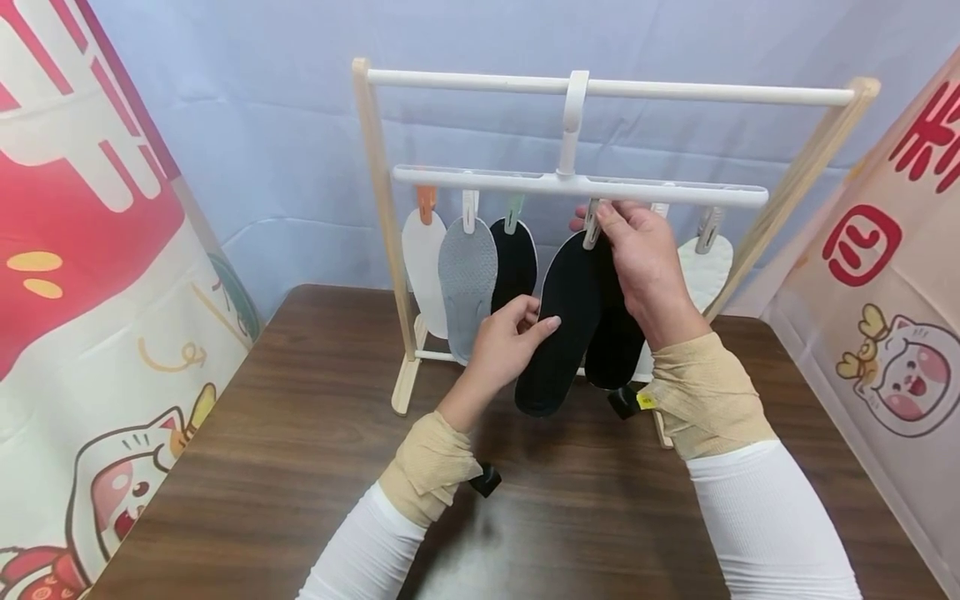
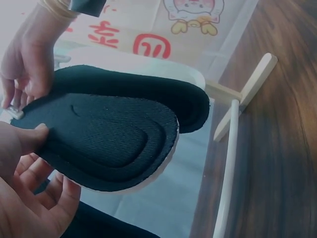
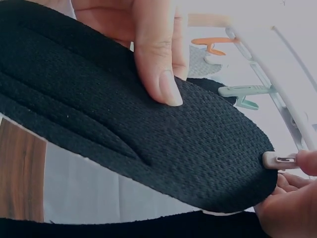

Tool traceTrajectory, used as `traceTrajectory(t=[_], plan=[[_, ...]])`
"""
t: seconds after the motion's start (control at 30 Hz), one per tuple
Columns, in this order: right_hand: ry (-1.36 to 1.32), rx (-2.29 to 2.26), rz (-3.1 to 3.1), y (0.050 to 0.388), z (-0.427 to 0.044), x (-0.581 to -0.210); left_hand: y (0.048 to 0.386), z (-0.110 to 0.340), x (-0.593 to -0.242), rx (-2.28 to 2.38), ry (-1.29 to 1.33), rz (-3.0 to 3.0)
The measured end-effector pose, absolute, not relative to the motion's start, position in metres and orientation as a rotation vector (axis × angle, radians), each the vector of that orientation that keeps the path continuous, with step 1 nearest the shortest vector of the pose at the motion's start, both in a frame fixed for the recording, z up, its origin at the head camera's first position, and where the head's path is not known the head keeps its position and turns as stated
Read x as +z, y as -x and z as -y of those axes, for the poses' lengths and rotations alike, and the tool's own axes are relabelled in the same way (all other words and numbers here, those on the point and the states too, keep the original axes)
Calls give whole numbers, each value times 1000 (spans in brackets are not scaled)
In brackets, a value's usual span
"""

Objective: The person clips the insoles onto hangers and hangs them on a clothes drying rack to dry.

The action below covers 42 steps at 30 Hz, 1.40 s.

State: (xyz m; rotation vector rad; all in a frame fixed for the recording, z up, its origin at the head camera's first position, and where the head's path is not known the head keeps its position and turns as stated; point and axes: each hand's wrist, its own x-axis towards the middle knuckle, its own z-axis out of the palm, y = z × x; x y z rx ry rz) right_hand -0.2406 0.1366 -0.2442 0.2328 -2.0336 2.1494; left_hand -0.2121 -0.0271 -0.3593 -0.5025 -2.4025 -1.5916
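Note:
My left hand (image 1: 501, 348) pinches the edge of a black insole (image 1: 558, 333), thumb on its face and fingers behind. The insole hangs tilted, its top end in the jaws of a light grey clip (image 1: 592, 227). My right hand (image 1: 651, 260) holds that clip between thumb and fingers, just under the white hanger bar (image 1: 480, 178). Right behind hangs another black insole (image 1: 617, 346), its top hidden by my right hand. In the right wrist view, the clip (image 3: 278, 159) sits over the tip of the held insole (image 3: 208, 144).
A white insole (image 1: 423, 267), a grey insole (image 1: 468, 275) and a black one (image 1: 514, 262) hang clipped on the left. A quilted white insole (image 1: 708, 267) hangs far right. The hanger hooks onto a wooden-sided rack (image 1: 382, 200) on a brown table (image 1: 315, 450).

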Motion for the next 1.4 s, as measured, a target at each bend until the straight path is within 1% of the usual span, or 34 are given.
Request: traceTrajectory(t=[0.43, 0.77, 1.4], plan=[[-222, 2019, 2144, 243, -143, -249, 215, 22, -363, -1519, 489, 2460], [-140, 1758, 2395, 238, -148, -250, 214, 22, -362, -1528, 454, 2504], [-149, 1702, 2508, 230, -155, -274, 218, 23, -368, -1523, 387, 2584]])
